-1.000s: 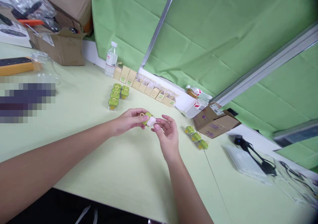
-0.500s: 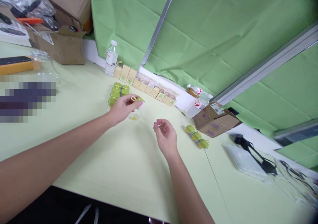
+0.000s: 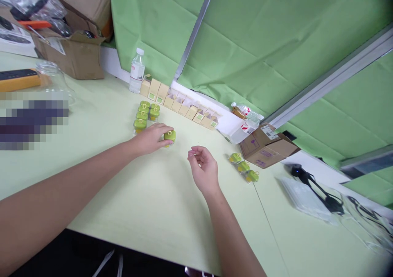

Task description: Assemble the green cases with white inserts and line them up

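Observation:
My left hand (image 3: 153,137) grips a small clear jar with a green lid (image 3: 170,135) that has a pale loop on top. Thumb and fingers lie around its sides, and the jar stands upright on the table. To the right, my right hand (image 3: 204,166) hovers with curled fingers, thumb tip near the index finger; I see nothing in it. Several similar green-lidded jars (image 3: 140,124) stand in two rows just beyond my left hand. A short row of such jars (image 3: 243,166) is to the right of my right hand.
Several small cream boxes (image 3: 178,103), some with open flaps, line the back edge beside a water bottle (image 3: 136,71). At right are lying bottles (image 3: 244,123), a cardboard box (image 3: 265,146) and black cables (image 3: 319,191). A glass jug (image 3: 52,80) and an open carton (image 3: 76,55) occupy the left.
My left hand has lowered the green lid onto the clear jar, which stood open beneath it; the lid is now level on top. My right hand has barely moved.

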`<state>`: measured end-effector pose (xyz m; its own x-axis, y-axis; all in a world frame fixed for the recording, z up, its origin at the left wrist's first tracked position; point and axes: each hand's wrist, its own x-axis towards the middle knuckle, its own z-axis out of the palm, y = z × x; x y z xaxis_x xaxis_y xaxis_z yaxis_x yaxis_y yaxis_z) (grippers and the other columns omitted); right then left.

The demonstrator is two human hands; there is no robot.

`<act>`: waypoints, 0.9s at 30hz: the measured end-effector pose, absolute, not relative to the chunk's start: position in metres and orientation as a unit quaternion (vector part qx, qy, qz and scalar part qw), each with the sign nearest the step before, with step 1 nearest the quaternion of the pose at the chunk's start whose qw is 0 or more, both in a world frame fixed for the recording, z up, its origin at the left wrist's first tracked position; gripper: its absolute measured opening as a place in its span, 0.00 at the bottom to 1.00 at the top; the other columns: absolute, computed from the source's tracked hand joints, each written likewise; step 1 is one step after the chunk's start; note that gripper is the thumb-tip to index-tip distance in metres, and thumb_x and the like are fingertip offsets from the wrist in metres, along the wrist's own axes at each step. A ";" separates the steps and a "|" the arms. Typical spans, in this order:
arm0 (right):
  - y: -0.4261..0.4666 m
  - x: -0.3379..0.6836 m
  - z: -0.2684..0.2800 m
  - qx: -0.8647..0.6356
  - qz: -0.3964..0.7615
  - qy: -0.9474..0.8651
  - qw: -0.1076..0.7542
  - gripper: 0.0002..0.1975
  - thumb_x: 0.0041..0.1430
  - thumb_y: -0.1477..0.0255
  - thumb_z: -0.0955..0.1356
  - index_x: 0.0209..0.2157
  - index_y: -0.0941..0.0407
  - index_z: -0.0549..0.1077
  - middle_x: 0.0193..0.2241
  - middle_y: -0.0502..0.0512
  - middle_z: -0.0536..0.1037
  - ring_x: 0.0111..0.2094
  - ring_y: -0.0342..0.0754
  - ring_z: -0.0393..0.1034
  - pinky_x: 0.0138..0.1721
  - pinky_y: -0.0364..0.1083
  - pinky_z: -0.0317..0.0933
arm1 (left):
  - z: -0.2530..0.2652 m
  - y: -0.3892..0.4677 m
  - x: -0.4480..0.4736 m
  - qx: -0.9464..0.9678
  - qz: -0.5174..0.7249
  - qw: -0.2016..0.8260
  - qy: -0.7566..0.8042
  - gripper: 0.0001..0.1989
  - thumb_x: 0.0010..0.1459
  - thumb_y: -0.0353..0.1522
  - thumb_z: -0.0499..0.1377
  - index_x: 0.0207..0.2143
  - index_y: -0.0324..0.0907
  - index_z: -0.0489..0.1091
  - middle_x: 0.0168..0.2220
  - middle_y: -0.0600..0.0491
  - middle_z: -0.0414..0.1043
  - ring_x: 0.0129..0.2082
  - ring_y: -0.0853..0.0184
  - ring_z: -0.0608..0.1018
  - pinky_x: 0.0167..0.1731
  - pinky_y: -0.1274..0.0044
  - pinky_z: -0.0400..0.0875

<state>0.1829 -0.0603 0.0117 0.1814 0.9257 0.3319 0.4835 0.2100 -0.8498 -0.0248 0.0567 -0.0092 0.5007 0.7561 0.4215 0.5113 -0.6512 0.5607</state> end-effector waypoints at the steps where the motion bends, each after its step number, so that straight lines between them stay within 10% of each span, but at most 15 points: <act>1: -0.060 0.183 0.012 -0.587 0.222 -0.601 0.494 0.10 0.59 0.67 0.68 0.42 0.54 0.73 0.35 0.54 0.79 0.36 0.48 0.75 0.39 0.48 0.70 | -0.010 0.057 -0.025 0.850 0.324 0.182 0.373 0.24 0.61 0.45 0.57 0.55 0.44 0.68 0.53 0.47 0.71 0.55 0.55 0.70 0.54 0.67 0.65; 27: -0.063 0.181 0.013 -0.590 0.204 -0.623 0.472 0.09 0.59 0.67 0.68 0.42 0.54 0.73 0.34 0.53 0.78 0.34 0.47 0.74 0.37 0.46 0.69 | -0.006 0.055 -0.029 0.858 0.232 0.207 0.409 0.30 0.59 0.51 0.55 0.58 0.44 0.68 0.57 0.47 0.67 0.56 0.55 0.71 0.53 0.70 0.67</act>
<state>0.1808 -0.0633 0.0132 0.1406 0.9274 0.3467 0.5423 0.2208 -0.8106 -0.0290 0.0547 -0.0065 0.5584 0.7976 0.2278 0.6056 -0.5797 0.5452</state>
